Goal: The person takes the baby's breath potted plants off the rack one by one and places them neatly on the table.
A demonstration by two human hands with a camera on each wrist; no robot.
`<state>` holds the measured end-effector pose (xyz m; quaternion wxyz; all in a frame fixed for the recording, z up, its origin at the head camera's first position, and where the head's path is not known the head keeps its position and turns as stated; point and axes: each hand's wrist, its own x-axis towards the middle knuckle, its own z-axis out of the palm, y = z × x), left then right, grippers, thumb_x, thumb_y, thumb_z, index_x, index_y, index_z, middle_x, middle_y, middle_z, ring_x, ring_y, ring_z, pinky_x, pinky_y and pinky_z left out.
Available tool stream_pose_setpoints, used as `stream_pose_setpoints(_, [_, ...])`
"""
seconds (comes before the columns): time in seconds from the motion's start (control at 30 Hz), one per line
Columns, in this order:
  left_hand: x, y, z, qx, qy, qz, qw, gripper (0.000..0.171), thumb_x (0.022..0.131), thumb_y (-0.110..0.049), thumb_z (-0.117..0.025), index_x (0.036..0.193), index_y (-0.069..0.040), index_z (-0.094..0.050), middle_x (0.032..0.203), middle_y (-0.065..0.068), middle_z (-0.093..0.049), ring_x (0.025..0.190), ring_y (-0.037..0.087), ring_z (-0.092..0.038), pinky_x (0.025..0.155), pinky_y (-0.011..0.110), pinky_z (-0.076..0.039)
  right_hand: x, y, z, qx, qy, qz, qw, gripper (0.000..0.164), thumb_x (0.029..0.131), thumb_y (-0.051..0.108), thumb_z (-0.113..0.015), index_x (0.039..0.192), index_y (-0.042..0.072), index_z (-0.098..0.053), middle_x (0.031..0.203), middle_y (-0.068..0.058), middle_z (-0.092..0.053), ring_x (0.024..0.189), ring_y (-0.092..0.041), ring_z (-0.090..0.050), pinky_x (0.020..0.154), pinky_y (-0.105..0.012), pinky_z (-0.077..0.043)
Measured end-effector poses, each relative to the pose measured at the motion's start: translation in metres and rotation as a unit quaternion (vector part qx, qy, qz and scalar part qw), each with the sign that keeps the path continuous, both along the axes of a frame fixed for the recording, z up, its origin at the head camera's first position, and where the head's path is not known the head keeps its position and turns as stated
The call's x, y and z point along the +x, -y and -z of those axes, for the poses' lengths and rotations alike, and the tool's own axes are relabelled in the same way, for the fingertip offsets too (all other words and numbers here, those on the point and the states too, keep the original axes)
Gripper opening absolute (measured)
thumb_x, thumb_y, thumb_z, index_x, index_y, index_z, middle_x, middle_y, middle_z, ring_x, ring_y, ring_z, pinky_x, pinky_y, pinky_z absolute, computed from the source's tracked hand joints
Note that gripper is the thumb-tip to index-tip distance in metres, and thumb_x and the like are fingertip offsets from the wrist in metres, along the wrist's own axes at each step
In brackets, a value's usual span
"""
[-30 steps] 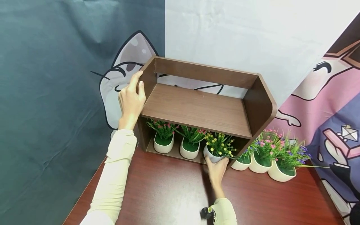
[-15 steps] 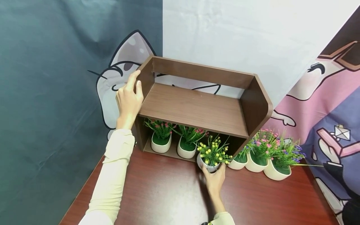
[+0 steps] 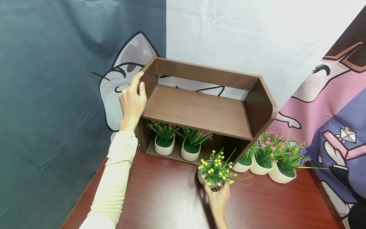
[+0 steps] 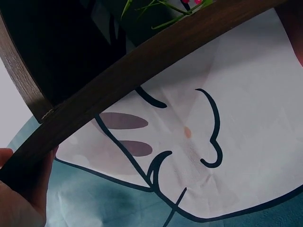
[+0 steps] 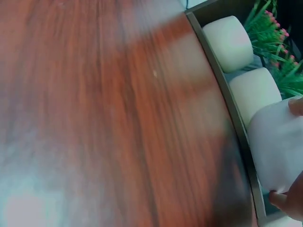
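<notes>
My right hand [image 3: 219,199] grips a pale round pot [image 3: 201,178] of yellow flowers [image 3: 216,170], thumb and fingers on opposite sides. It is just in front of the lower compartment of a brown two-tier shelf [image 3: 200,109]. In the right wrist view the same pot [image 5: 274,146] shows at the right edge, partly cut off. My left hand [image 3: 132,103] holds the shelf's left side panel; the left wrist view has the panel [image 4: 94,101] between thumb and fingers. Two white pots with pink flowers [image 3: 164,148] [image 3: 190,152] stand inside the lower compartment.
Right of the shelf, several white pots [image 3: 281,175] with pink and blue flowers stand in a row on the reddish wooden table [image 3: 166,190]. A cartoon-printed cloth backdrop [image 3: 243,41] hangs behind and on both sides.
The right hand has drawn the yellow-flowered pot out of the lower compartment, toward the table's front. The left hand has stayed on the side panel.
</notes>
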<state>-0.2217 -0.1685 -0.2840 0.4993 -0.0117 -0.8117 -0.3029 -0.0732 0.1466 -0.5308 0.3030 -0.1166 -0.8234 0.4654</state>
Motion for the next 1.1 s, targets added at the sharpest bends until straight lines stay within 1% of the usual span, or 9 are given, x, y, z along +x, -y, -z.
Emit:
stream_pose_setpoints(0.2, [-0.001,0.001,0.000,-0.002,0.004,-0.002,1.0000,0.033,0.094,-0.016,-0.050,0.125,-0.020,-0.060,0.052,0.013,-0.047,0.044,0.022,-0.033,0.047,0.040,-0.027,0.013,-0.019,-0.010,-0.011,0.038,0.040,0.998,0.061,0.057,0.019,-0.087,0.100,-0.004,-0.051,0.092,-0.018,-0.058,0.079,-0.029,-0.055,0.069,-0.037,-0.038])
stream_pose_setpoints(0.33, [0.000,0.001,-0.001,-0.004,0.014,-0.001,0.9999,0.032,0.095,-0.017,-0.050,0.126,-0.020,-0.059,0.054,0.014,-0.048,0.044,0.025,-0.036,0.048,0.040,-0.028,0.019,-0.035,-0.015,-0.021,0.053,0.059,0.997,0.066,0.059,0.021,-0.087,0.106,-0.007,-0.050,0.096,-0.023,-0.056,0.083,-0.035,-0.054,0.074,-0.041,-0.037])
stream_pose_setpoints(0.57, [0.001,0.002,-0.002,-0.004,0.019,0.001,0.9998,0.032,0.095,-0.019,-0.049,0.126,-0.019,-0.058,0.059,0.016,-0.054,0.046,0.029,-0.040,0.049,0.043,-0.031,0.021,-0.067,-0.011,-0.059,0.074,0.081,0.992,0.073,0.063,0.021,-0.086,0.120,0.000,-0.046,0.109,-0.018,-0.054,0.094,-0.039,-0.057,0.075,-0.021,-0.036])
stream_pose_setpoints(0.67, [0.002,0.002,-0.003,-0.001,0.017,-0.001,0.9999,0.032,0.094,-0.018,-0.049,0.125,-0.019,-0.059,0.057,0.015,-0.052,0.045,0.027,-0.038,0.049,0.041,-0.030,0.017,-0.078,-0.010,-0.065,0.072,0.084,0.992,0.074,0.063,0.018,-0.085,0.122,0.000,-0.044,0.113,-0.019,-0.051,0.103,-0.040,-0.054,0.084,-0.030,-0.041])
stream_pose_setpoints(0.73, [0.001,0.003,-0.004,-0.001,0.015,-0.002,0.9999,0.032,0.095,-0.017,-0.049,0.126,-0.019,-0.059,0.056,0.014,-0.050,0.045,0.026,-0.036,0.048,0.040,-0.028,0.013,-0.085,-0.011,-0.062,0.068,0.081,0.992,0.075,0.064,0.018,-0.085,0.123,-0.001,-0.042,0.115,-0.021,-0.051,0.107,-0.039,-0.051,0.089,-0.042,-0.041])
stream_pose_setpoints(0.8, [0.000,0.003,-0.007,-0.003,0.014,-0.001,0.9999,0.033,0.095,-0.017,-0.049,0.126,-0.019,-0.058,0.056,0.014,-0.050,0.045,0.026,-0.036,0.048,0.039,-0.027,0.008,-0.091,-0.012,-0.056,0.068,0.081,0.993,0.076,0.065,0.019,-0.084,0.124,-0.002,-0.041,0.115,-0.023,-0.050,0.106,-0.039,-0.051,0.087,-0.050,-0.039])
stream_pose_setpoints(0.93, [-0.002,0.002,-0.009,-0.009,0.016,0.002,0.9998,0.033,0.096,-0.019,-0.048,0.127,-0.019,-0.057,0.060,0.015,-0.055,0.046,0.028,-0.040,0.049,0.040,-0.028,0.001,-0.100,-0.010,-0.053,0.081,0.070,0.993,0.076,0.068,0.022,-0.083,0.126,0.000,-0.038,0.115,-0.025,-0.051,0.105,-0.038,-0.051,0.087,-0.047,-0.036])
stream_pose_setpoints(1.0, [-0.001,0.002,-0.008,-0.011,0.018,-0.001,0.9998,0.032,0.095,-0.019,-0.049,0.126,-0.020,-0.058,0.063,0.015,-0.058,0.047,0.029,-0.042,0.049,0.041,-0.030,0.001,-0.103,-0.008,-0.048,0.101,0.062,0.992,0.076,0.071,0.025,-0.081,0.127,0.001,-0.036,0.117,-0.026,-0.049,0.107,-0.040,-0.049,0.088,-0.047,-0.034])
stream_pose_setpoints(1.1, [0.002,0.001,-0.003,-0.014,0.025,-0.001,0.9996,0.032,0.095,-0.018,-0.050,0.126,-0.019,-0.058,0.061,0.015,-0.058,0.045,0.029,-0.042,0.048,0.041,-0.030,0.005,-0.106,-0.005,-0.041,0.132,0.044,0.989,0.080,0.075,0.027,-0.077,0.133,-0.002,-0.029,0.124,-0.032,-0.042,0.116,-0.046,-0.041,0.094,-0.053,-0.029])
